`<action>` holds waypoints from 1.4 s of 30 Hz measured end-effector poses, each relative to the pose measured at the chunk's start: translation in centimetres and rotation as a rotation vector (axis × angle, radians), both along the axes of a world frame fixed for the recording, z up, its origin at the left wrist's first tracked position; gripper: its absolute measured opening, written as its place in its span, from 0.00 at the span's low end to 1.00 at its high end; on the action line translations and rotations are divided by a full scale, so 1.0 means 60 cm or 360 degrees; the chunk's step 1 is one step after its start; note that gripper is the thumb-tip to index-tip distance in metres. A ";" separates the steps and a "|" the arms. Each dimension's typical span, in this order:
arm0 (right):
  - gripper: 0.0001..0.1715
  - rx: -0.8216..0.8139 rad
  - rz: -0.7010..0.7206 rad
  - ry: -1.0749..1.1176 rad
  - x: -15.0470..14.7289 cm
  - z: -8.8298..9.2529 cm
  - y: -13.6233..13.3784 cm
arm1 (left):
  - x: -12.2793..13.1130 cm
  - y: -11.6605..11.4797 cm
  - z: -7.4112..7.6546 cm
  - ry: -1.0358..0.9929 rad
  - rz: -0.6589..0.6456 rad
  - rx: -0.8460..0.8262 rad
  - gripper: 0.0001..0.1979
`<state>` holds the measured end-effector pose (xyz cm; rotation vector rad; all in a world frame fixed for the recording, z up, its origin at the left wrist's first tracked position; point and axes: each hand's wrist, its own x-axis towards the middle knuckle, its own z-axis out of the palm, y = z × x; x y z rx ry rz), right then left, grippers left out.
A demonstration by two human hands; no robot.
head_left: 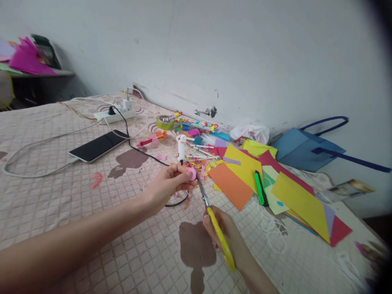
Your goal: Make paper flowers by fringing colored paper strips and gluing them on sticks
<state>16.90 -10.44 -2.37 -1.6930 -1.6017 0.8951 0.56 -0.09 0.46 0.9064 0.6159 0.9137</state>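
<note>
Between the thumb and fingers of my left hand [171, 181] is a small pink paper piece [192, 174] with a rounded edge. My right hand [225, 230] is closed around yellow-handled scissors [219, 234], whose metal blades point up at the right edge of the pink piece. Whether the blades touch the paper I cannot tell. Just beyond my left fingertips stands a white glue gun [181, 148], nozzle down, its black cord running left. Small coloured paper scraps [200, 166] lie behind the blades.
Coloured sheets [231, 183], a green cutter [261, 188] and white string [271, 226] lie to the right, near a blue bag [306, 149]. To the left are a phone [99, 146], cables and a power strip [114, 116]. Green tape [165, 122] sits by the wall.
</note>
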 end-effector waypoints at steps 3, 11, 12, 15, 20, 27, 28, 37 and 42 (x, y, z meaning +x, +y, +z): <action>0.19 -0.0029 -0.0012 0.0007 -0.001 0.002 0.000 | 0.000 -0.002 -0.002 -0.0006 0.0008 0.0013 0.09; 0.17 -0.0025 -0.0029 -0.0026 -0.003 0.007 -0.001 | 0.002 -0.003 -0.001 -0.0003 0.0018 0.0012 0.09; 0.17 -0.0023 -0.0025 -0.0037 -0.003 0.006 -0.001 | 0.002 -0.003 -0.001 0.0001 0.0018 0.0012 0.09; 0.17 -0.0015 -0.0015 -0.0044 -0.003 0.004 -0.001 | 0.002 -0.003 -0.001 -0.0005 0.0022 0.0018 0.09; 0.19 0.0013 -0.0031 -0.0026 -0.003 0.004 0.000 | 0.002 -0.003 -0.001 -0.0012 0.0021 0.0019 0.09; 0.20 -0.0064 -0.0048 0.0086 -0.005 0.006 -0.001 | 0.003 -0.004 0.002 -0.0006 0.0040 -0.0001 0.09; 0.20 -0.0058 -0.0050 0.0080 -0.005 0.005 -0.001 | 0.003 -0.004 0.001 -0.0007 0.0037 -0.0004 0.09; 0.19 -0.0096 -0.0084 0.0129 -0.005 0.002 0.000 | 0.002 -0.002 -0.003 -0.0009 0.0036 0.0007 0.09; 0.21 -0.0119 -0.0120 0.0121 -0.009 0.004 0.001 | 0.002 -0.002 -0.001 -0.0005 0.0024 0.0000 0.09</action>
